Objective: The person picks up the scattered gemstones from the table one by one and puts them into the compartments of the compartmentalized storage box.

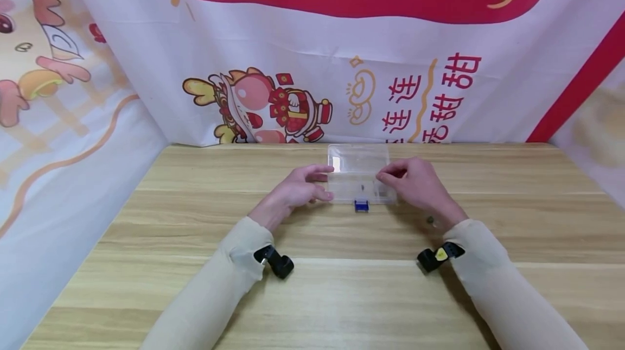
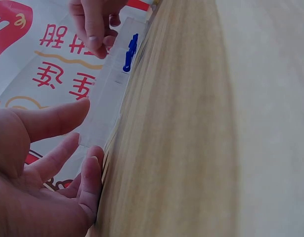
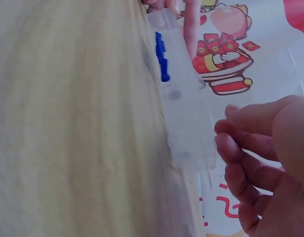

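A clear plastic box (image 1: 344, 190) lies near the table's back edge, its transparent lid (image 1: 358, 159) swung open toward the cloth. On the box's front side is a blue latch (image 1: 361, 206). Small dark items (image 1: 363, 188) show inside the box. My left hand (image 1: 303, 184) is at the box's left end, thumb and fingers spread, fingertips right at its edge. Over the right end hovers my right hand (image 1: 417, 182), fingers curled and thumb close against the index fingertip (image 3: 226, 127); I cannot tell whether something tiny is pinched there.
A small dark round piece (image 1: 430, 220) lies on the wooden table (image 1: 342, 296) close to the right wrist. A printed cloth (image 1: 303, 35) hangs right behind the table's back edge, and another cloth (image 1: 112, 122) hangs along the left side.
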A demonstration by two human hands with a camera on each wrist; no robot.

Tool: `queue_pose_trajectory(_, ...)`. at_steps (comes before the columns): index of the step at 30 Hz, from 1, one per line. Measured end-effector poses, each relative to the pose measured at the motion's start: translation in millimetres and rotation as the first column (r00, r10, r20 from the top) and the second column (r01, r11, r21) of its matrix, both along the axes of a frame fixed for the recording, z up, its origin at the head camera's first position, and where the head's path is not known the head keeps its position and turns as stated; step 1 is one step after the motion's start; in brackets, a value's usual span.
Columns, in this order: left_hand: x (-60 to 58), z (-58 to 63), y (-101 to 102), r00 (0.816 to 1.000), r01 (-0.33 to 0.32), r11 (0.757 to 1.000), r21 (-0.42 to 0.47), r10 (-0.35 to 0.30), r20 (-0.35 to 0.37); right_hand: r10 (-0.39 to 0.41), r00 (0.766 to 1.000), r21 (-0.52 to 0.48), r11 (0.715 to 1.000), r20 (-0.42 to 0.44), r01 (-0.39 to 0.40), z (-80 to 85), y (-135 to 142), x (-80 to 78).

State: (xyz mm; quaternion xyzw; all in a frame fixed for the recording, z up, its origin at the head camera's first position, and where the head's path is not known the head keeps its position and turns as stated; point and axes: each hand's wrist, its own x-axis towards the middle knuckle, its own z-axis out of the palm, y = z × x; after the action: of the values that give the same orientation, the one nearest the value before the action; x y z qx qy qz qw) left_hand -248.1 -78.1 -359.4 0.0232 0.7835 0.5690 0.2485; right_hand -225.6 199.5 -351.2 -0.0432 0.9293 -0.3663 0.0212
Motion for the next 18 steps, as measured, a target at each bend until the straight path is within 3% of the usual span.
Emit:
queue_pose_trajectory(5,0.3,0.3,-0.9,1.0,-0.001,1.0,-0.001,0.001,0.004,-0.062,0.995,-0.121,0.99,0.077,0.071,2.7,10.2,-0.5)
queue_pose_trajectory(11,-0.2,-0.5,-1.7,1.0,-0.003,1.0,0.004,0.003,0.005,0.001,1.0,-0.114,0.993,0.019,0.001,1.5,31.1,-4.4)
queue_pose_trajectory(18,-0.5,-0.3,-0.7,1.0,0.003,1.0,0.006,-0.002,-0.001,0.051,0.996,-0.176,0.984,0.068,-0.038,-5.1,56.8,-9.8)
